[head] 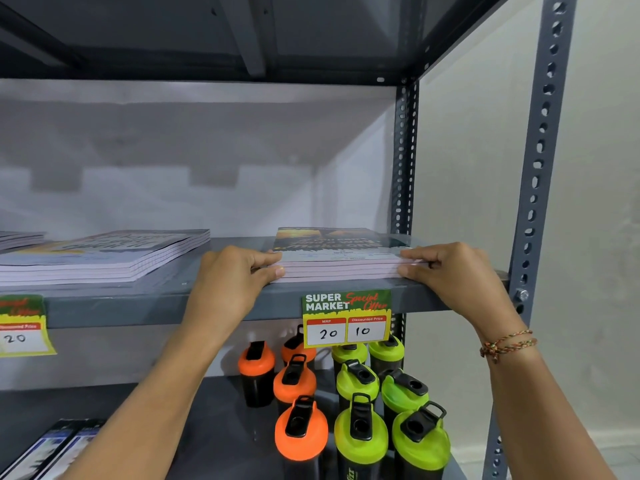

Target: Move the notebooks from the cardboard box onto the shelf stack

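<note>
A stack of notebooks [341, 252] with dark green and orange covers lies on the grey metal shelf [214, 301] at its right end. My left hand [239, 275] grips the stack's left edge with thumb and fingers. My right hand [446, 270] grips its right edge the same way. Both hands sit at the shelf's front lip. The cardboard box is out of view.
A second notebook stack [104, 254] lies to the left, another at the far left [20, 237]. A price tag [346, 318] hangs under the shelf lip. Orange-lidded [301, 429] and green-lidded bottles [362, 431] stand on the lower shelf. A perforated upright [540, 168] bounds the right side.
</note>
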Tool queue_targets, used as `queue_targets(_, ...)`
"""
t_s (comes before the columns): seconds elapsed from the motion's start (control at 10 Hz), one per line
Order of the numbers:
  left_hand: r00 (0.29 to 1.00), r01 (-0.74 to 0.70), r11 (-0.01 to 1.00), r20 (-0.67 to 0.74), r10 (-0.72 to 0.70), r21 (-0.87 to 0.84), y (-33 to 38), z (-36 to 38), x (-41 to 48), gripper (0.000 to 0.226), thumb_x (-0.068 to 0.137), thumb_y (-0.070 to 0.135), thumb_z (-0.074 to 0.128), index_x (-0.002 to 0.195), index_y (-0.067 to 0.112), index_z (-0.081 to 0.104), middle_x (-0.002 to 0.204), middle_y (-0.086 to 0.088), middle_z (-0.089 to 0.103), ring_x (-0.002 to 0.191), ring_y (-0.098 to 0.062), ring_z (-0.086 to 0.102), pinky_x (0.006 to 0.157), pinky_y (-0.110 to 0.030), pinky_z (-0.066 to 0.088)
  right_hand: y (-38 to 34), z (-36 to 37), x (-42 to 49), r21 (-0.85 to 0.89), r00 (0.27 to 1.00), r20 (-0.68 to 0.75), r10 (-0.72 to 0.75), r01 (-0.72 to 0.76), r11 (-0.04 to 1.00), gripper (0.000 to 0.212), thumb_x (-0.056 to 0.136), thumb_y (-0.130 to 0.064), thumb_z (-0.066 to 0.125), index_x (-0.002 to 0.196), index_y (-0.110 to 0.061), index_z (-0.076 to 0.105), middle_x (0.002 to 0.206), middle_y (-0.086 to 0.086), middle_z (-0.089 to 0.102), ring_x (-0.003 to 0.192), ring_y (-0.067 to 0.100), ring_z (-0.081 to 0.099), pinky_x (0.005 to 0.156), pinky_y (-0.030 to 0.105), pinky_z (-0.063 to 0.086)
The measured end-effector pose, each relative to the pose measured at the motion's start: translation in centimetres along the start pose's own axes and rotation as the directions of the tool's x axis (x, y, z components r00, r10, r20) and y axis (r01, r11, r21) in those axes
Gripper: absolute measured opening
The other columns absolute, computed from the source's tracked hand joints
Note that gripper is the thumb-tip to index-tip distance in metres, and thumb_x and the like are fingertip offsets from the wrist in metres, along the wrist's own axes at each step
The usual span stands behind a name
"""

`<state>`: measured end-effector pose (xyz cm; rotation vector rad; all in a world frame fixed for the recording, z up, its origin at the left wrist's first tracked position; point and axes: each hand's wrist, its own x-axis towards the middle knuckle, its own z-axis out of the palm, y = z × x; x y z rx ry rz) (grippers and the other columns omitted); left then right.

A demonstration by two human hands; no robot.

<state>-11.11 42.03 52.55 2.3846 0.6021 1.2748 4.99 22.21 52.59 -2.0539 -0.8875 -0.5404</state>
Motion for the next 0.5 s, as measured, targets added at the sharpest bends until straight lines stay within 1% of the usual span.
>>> queue_targets(0.1,0.987,-0.150,0.978,0.086,0.138,0.144,1.0,0.4,0.2,0.052,0.086,0.034,0.063,0.135,0.026,0.049,0.150,0.001,0.040,0.143,-0.018,0.029,0.117,-0.030,0.022,-1.5,0.8,0.0,-0.093,0.985,-0.004,-0.170,0.169,0.981,0.041,0.081,-0.028,0.071,0.120,-0.018,0.064,0.143,0.001,0.049,0.136,0.014,0.040,0.111,0.025,0.030)
queue_targets(0.2,0.942,-0.291,0.926,0.240,0.234,0.239,1.8,1.0,1.0,0.053,0.088,0.035,0.059,0.139,0.030,0.043,0.156,0.005,0.028,0.148,-0.018,0.014,0.122,-0.036,0.010,-2.5,1.8,0.0,-0.083,0.964,0.050,-0.260,0.263,0.961,0.039,0.081,-0.026,0.071,0.119,-0.019,0.065,0.140,-0.001,0.052,0.136,0.013,0.040,0.113,0.029,0.031)
queue_targets(0.3,0.906,-0.343,0.913,0.334,0.260,0.221,1.5,1.8,2.0,0.046,0.091,0.033,0.056,0.135,0.028,0.049,0.147,0.006,0.046,0.142,-0.013,0.032,0.119,-0.030,0.016,-2.7,2.1,0.6,-0.064,0.970,0.101,-0.222,0.229,0.971,0.033,0.082,-0.024,0.070,0.115,-0.022,0.068,0.127,-0.004,0.064,0.119,0.016,0.059,0.106,0.029,0.043)
queue_targets(0.4,0.924,-0.302,0.942,0.289,0.251,0.147,1.0,2.2,2.1,0.042,0.090,0.031,0.059,0.132,0.028,0.054,0.138,0.002,0.058,0.132,-0.013,0.047,0.112,-0.026,0.032,-2.7,2.0,0.7,-0.074,0.974,0.106,-0.200,0.208,0.975,0.032,0.083,-0.025,0.069,0.114,-0.022,0.068,0.123,-0.003,0.067,0.111,0.017,0.063,0.103,0.030,0.046)
queue_targets(0.5,0.904,-0.371,0.893,0.320,0.285,0.255,1.2,2.0,1.6,0.049,0.092,0.040,0.051,0.139,0.034,0.042,0.150,0.002,0.042,0.143,-0.017,0.029,0.119,-0.036,0.024,-2.8,2.8,0.0,-0.056,0.953,-0.043,-0.300,0.297,0.953,0.032,0.083,-0.023,0.069,0.114,-0.017,0.068,0.124,0.001,0.067,0.122,0.020,0.057,0.107,0.037,0.043)
